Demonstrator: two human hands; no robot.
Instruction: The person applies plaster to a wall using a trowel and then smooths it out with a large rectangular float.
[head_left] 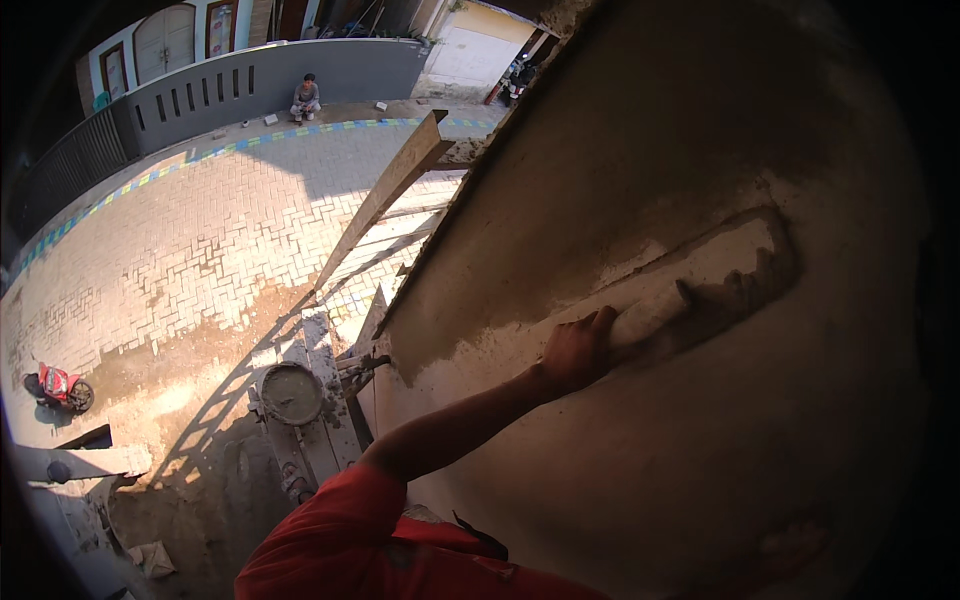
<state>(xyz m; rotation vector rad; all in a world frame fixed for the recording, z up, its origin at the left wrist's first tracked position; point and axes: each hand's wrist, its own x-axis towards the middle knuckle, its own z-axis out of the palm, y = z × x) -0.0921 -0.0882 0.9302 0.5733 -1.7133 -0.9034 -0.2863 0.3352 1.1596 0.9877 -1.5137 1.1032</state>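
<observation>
My left hand [578,352], at the end of a red-sleeved arm, is closed around the near end of a long, mortar-smeared plastering float [725,252]. The float lies against the grey-brown plastered wall [640,440], slanting up to the right. Around its far end the plaster looks dark and wet, and a paler rough band runs along its near side. Low on the right, my right hand [795,540] shows dimly close to the wall; shadow hides its fingers. A round bucket [291,393] of grey wet mix stands on the scaffold planks [318,450] at my left.
A sandalled foot [296,483] rests on the planks. Beyond the wall's edge rises a wooden scaffold frame [385,195]. Far below lies a paved street [200,270] with a red motorbike [62,388]. A person [306,98] squats by the grey boundary wall [350,75].
</observation>
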